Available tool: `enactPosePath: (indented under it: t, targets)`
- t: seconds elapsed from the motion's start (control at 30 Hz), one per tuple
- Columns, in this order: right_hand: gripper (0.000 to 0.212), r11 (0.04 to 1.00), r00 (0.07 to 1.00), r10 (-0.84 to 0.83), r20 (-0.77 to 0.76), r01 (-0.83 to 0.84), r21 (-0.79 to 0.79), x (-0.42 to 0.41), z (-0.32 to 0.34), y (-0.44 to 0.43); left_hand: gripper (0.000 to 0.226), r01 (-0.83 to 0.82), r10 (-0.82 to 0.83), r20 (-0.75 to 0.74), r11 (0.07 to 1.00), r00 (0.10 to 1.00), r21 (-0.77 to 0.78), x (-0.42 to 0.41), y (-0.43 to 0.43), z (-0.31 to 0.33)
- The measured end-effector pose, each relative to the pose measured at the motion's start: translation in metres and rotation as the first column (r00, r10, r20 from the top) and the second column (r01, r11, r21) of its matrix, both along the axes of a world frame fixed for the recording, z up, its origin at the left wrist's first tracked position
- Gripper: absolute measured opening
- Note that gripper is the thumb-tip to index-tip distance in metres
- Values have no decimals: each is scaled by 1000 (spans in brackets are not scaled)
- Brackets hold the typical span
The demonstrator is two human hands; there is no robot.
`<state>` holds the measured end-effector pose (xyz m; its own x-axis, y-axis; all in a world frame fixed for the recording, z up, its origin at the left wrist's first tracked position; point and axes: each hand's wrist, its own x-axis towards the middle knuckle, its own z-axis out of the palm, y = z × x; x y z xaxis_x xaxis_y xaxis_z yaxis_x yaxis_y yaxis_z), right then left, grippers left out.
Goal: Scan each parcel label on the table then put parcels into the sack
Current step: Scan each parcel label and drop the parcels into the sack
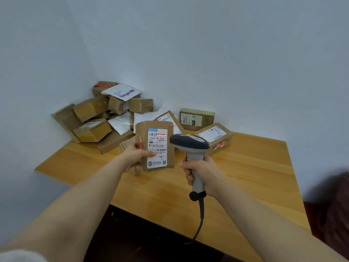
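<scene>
Left hand has its grip around an upright cardboard parcel; right hand has its grip around a barcode scanner, whose red line crosses the label.

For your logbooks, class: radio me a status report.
Left hand grips parcel, label showing. Right hand grips scanner, red line on barcode. Nothing blocking.

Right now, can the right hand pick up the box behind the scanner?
Probably not yet: the right hand grips the scanner. The box lies just beyond, with nothing between them.
</scene>
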<state>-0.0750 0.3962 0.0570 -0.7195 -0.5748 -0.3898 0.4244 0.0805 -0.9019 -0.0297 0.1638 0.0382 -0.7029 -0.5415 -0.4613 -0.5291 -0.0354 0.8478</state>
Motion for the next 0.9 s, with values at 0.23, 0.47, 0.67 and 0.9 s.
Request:
enactPosePath:
  t: [0.23,0.47,0.67,0.9]
  targets:
    - [15,1000,1000,-21,19,22,-19,-3,4,1,67,0,0,10,1000,1000,-1,-5,-4,-3]
    - [14,1000,1000,-11,29,11,-22,-4,3,-4,64,10,-10,10,1000,1000,-2,-9,-10,-7]
    - [15,999,998,-35,49,36,-29,-7,0,-9,60,40,-40,12,999,999,-5,-13,-14,-11]
    - [15,981,978,-171,122,180,-73,-17,-13,-6,49,157,-157,15,987,987,38,-31,-4,-18]
